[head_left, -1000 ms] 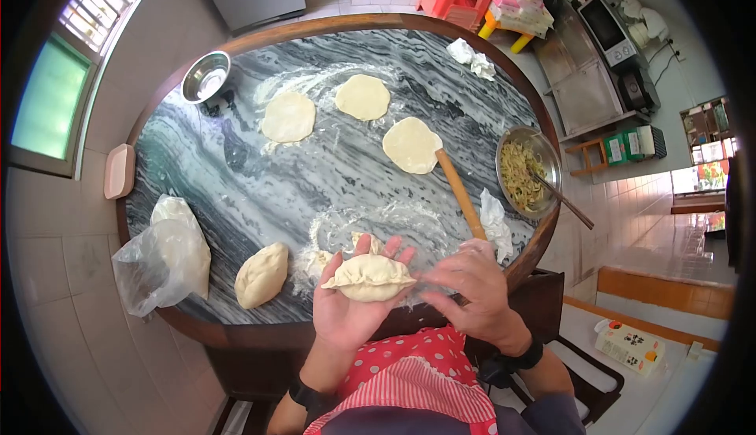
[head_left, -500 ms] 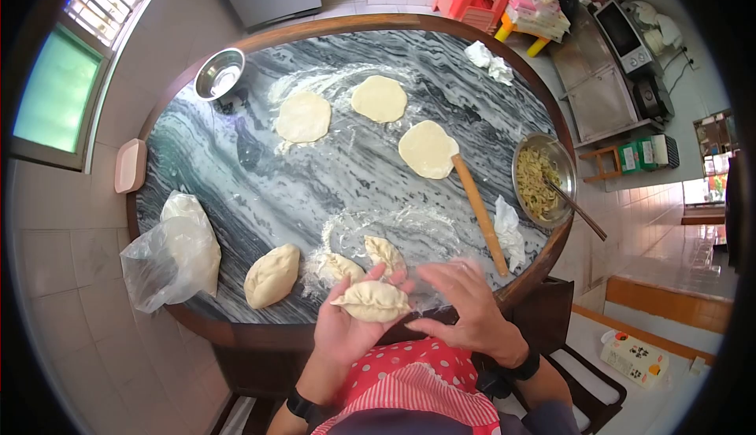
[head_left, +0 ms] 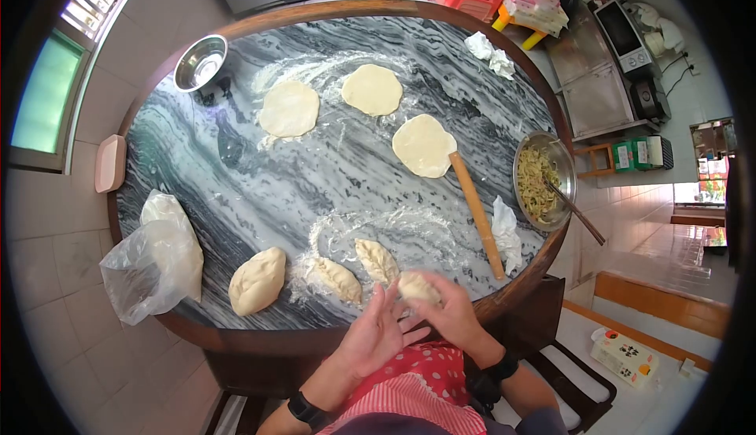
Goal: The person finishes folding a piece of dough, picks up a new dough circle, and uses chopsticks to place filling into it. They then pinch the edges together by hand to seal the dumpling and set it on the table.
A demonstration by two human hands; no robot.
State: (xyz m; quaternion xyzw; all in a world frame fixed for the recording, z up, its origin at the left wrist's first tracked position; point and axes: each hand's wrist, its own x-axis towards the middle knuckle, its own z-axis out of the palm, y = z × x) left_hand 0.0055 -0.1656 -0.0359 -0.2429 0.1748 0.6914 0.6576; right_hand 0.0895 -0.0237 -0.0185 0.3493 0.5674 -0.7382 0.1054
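The view is taken from the wearer's head — pitched forward and steeply down, so that the worktop (head_left: 331,175) is seen from above its near edge. A very wide field is covered, bowed and blackened at the corners. The apron (head_left: 421,403), left hand (head_left: 376,339) and right hand (head_left: 453,309) are framed closest; the window (head_left: 47,96) and microwave (head_left: 620,29) are caught farther off.

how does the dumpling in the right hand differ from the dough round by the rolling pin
The dumpling looks plump; the dough round is flat and roughly circular. The dumpling is held in the right hand; the dough round lies on the table. Both are pale dough.
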